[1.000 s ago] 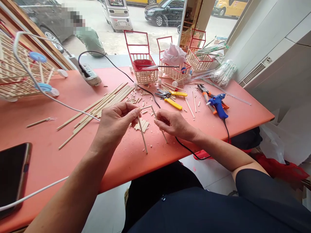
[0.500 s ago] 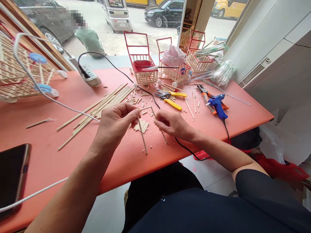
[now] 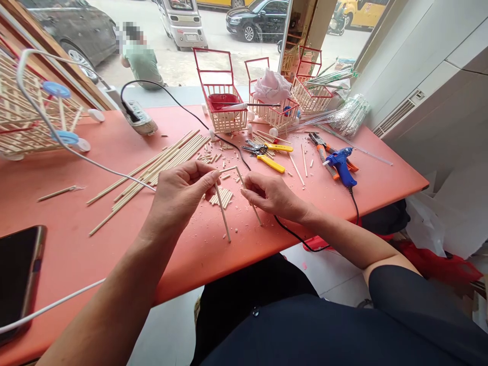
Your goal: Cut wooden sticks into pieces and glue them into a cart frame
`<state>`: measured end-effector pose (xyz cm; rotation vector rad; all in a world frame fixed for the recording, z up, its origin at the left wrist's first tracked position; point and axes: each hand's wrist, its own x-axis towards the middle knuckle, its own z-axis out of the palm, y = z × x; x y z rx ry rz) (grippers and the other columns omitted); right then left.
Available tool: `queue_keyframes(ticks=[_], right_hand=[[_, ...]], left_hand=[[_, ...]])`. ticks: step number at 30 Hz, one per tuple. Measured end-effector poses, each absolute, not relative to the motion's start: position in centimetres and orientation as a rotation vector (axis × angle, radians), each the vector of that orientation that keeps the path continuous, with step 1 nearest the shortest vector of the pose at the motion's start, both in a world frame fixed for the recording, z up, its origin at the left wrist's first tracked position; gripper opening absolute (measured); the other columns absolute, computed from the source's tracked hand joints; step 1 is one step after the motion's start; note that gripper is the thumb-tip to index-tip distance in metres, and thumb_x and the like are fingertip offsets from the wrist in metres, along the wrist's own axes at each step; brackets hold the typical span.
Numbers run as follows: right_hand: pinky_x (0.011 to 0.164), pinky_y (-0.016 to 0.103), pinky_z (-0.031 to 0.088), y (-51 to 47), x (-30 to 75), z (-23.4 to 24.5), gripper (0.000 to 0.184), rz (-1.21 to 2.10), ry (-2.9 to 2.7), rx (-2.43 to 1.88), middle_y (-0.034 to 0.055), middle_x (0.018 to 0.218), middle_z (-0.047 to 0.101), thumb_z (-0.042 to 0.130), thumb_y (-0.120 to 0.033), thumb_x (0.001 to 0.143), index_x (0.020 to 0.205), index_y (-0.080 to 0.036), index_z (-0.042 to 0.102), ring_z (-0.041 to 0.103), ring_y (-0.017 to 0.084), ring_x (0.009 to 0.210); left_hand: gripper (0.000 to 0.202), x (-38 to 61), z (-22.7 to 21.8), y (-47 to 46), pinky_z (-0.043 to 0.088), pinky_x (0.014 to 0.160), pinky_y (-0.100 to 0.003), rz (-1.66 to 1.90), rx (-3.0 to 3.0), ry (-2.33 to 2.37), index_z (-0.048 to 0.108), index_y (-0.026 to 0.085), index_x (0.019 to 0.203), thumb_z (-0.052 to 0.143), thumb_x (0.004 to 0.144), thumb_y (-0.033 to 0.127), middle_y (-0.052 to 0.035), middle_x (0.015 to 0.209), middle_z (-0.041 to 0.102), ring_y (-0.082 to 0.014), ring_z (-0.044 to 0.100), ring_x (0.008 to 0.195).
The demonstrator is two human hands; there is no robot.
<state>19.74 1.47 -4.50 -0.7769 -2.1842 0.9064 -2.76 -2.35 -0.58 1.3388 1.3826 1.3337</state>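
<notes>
Between my hands is a three-sided frame of thin wooden sticks [image 3: 222, 212], two long sides joined by a short crosspiece at the far end. My left hand [image 3: 186, 190] pinches the left side near its corner. Closed on the right side, partway down, is my right hand [image 3: 269, 193]. Under the frame, a row of short cut sticks [image 3: 223, 198] lies on the orange-red table [image 3: 190, 264]. Wire strippers with yellow handles [image 3: 270, 156] rest just beyond my right hand. Long sticks [image 3: 152, 175] lie in a bundle past my left hand.
A blue glue gun [image 3: 343, 165] and orange-handled pliers [image 3: 324, 155] lie at right. Small stick-built carts [image 3: 229, 119] stand along the back. A larger stick cart [image 3: 26, 112], a power strip [image 3: 139, 119] and a phone [image 3: 21, 274] are at left. Cables cross the table. Outside, a person [image 3: 143, 66] sits.
My hands and the stick frame hold almost the same position. The view has shifted slightly. Outside, the seated person has moved upright and a little to the right.
</notes>
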Motion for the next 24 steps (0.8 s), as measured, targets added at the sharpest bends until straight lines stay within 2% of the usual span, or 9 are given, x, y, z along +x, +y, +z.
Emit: queue_keyframes(ticks=[13,24], right_hand=[[0.069,0.029,0.036,1.39,19.64,-4.42,0.029,0.921,-2.173,-0.767,-0.0052,0.073,0.05,0.059,-0.038,0.108,0.085,-0.025,0.047,0.043,0.012,0.068],[0.07,0.029,0.037,1.3,19.65,-4.42,0.029,0.929,-2.177,-0.772,-0.005,0.074,0.05,0.059,-0.039,0.108,0.085,-0.024,0.047,0.043,0.012,0.069]], left_hand=[[0.01,-2.63,-0.42,-2.43,0.049,0.054,-0.026,1.344,1.312,1.367,0.075,0.02,0.074,0.083,0.08,0.023,0.0009,0.059,0.065,-0.0127,0.059,0.054],[0.021,-2.66,-0.14,-2.53,0.047,0.056,-0.027,1.32,1.246,1.33,0.076,0.018,0.073,0.08,0.091,0.008,0.0021,0.058,0.066,-0.0105,0.057,0.054]])
